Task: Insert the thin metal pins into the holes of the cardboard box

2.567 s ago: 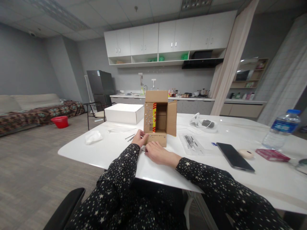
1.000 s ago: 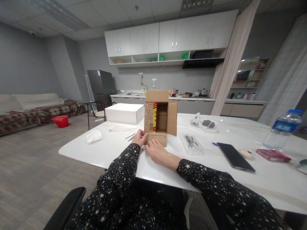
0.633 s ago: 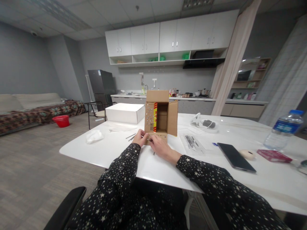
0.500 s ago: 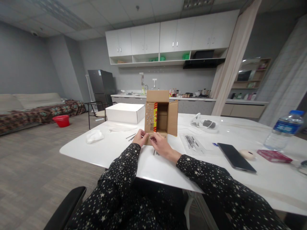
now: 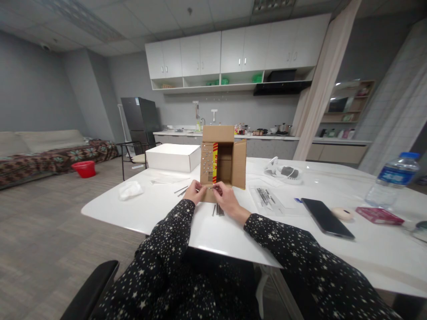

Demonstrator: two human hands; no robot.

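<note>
An open cardboard box [image 5: 239,164] stands on the white table, its mouth toward me. Rows of small shiny studs dot its left flap [image 5: 207,163], beside a yellow and red strip. In front of the box, my left hand [image 5: 194,192] and my right hand [image 5: 228,201] face each other with fingers pinched. Between their fingertips is a small thin metal piece [image 5: 210,188], too small to name exactly. Several long metal rods [image 5: 219,210], like nails or screws, lie just below my right hand. More thin rods [image 5: 182,191] rest left of my left hand.
A white box [image 5: 173,158] stands behind on the left, near crumpled white plastic [image 5: 130,190]. To the right lie a clear bag of metal pieces [image 5: 267,198], white goggles-like gear [image 5: 283,171], a black phone [image 5: 327,218], a pink box [image 5: 379,216] and a water bottle [image 5: 390,180].
My right hand has shifted slightly up and right, its fingertips now a little farther from my left. The thin metal piece and the rods below show more clearly.
</note>
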